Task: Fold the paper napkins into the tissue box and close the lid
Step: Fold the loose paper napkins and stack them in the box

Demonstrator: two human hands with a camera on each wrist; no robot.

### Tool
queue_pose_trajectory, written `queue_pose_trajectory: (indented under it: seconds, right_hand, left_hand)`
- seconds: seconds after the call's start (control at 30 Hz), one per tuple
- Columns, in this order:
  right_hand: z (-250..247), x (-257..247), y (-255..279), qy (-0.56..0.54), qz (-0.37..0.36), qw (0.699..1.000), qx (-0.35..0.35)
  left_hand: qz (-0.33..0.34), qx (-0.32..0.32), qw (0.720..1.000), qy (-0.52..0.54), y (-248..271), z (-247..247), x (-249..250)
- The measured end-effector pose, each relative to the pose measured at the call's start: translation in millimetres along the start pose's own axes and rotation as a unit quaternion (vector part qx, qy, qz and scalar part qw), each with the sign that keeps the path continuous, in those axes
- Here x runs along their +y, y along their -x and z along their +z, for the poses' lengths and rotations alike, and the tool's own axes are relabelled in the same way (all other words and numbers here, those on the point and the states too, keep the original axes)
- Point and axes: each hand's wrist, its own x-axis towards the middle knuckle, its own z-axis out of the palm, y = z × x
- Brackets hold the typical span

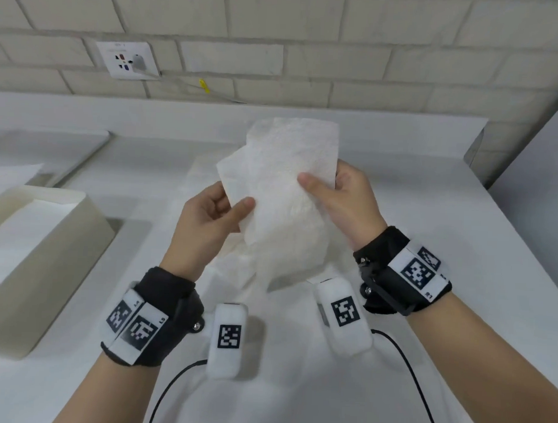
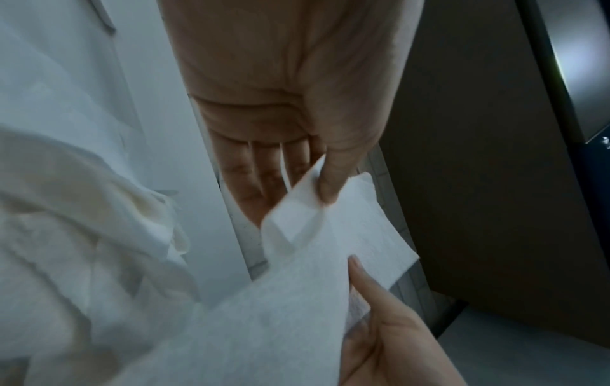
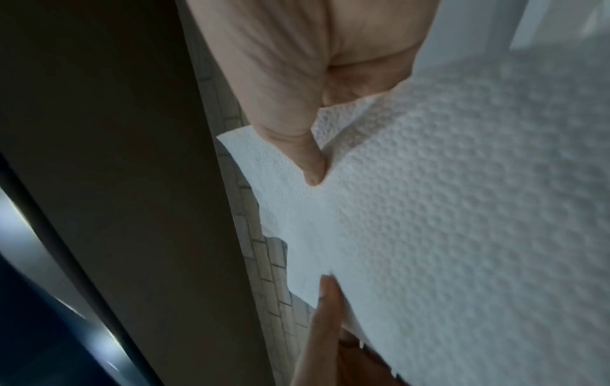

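A white embossed paper napkin (image 1: 285,186) is held up in the air above the white counter (image 1: 428,248). My left hand (image 1: 236,206) pinches its left edge between thumb and fingers. My right hand (image 1: 320,181) pinches its right edge, thumb on the front. The left wrist view shows the napkin (image 2: 297,287) under my left thumb (image 2: 330,182). The right wrist view shows the dimpled napkin (image 3: 445,209) pinched by my right thumb (image 3: 310,162). The cream tissue box (image 1: 42,253) stands open at the left, apart from both hands. More white napkins (image 1: 231,266) lie on the counter below the hands.
A brick wall (image 1: 309,38) with a socket plate (image 1: 128,60) and cable runs behind the counter. A flat white piece (image 1: 52,146), perhaps the lid, lies at the far left. A grey panel (image 1: 539,157) borders the counter's right side.
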Motion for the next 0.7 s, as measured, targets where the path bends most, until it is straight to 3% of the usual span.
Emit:
queue_pose_trajectory:
  seconds: [0.4,0.53,0.7]
  right_hand:
    - [5.4,5.7,3.6,0.005,0.005,0.997,0.076]
    - [-7.0,12.6,-2.7,0.009,0.004,0.989,0.149]
    - [-12.9,15.1,-2.0,0.139,-0.015,0.982,0.128]
  left_hand:
    - [-0.062,0.058,0.995,0.050,5.9,-8.5,-3.0]
    - [-0.081,0.097,0.984,0.124,6.3,-16.7,-0.3]
    - [-0.087,0.150,0.965,0.199,2.5,-22.8,3.0]
